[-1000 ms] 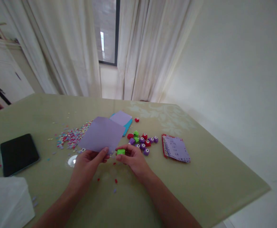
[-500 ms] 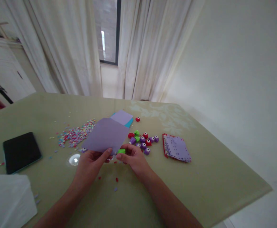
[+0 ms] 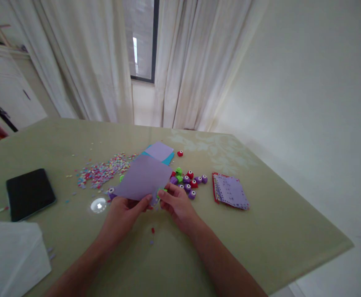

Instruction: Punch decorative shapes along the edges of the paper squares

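My left hand (image 3: 126, 212) pinches a sheet of purple paper (image 3: 145, 176) by its near edge, thumb on top, and holds it raised and tilted above the table. At the paper's near right corner my right hand (image 3: 178, 204) is closed on a small green craft punch (image 3: 162, 192), mostly hidden behind the fingers. Just beyond my right hand lies a group of small purple punches (image 3: 186, 180), with red punches (image 3: 190, 175) and green punches (image 3: 179, 172) among them. Another purple punch (image 3: 111, 192) shows beside the paper's left edge.
Colourful paper bits (image 3: 103, 172) are heaped at the left. More purple and blue sheets (image 3: 160, 152) lie at the back, near a lone red punch (image 3: 180, 153). A stack of edge-punched paper (image 3: 230, 192) sits right. A black tablet (image 3: 30, 194) and white sheet (image 3: 13, 255) lie left.
The purple paper and both hands have shifted slightly right. The green punch has turned and is now more covered by my right fingers, close against the paper's corner.
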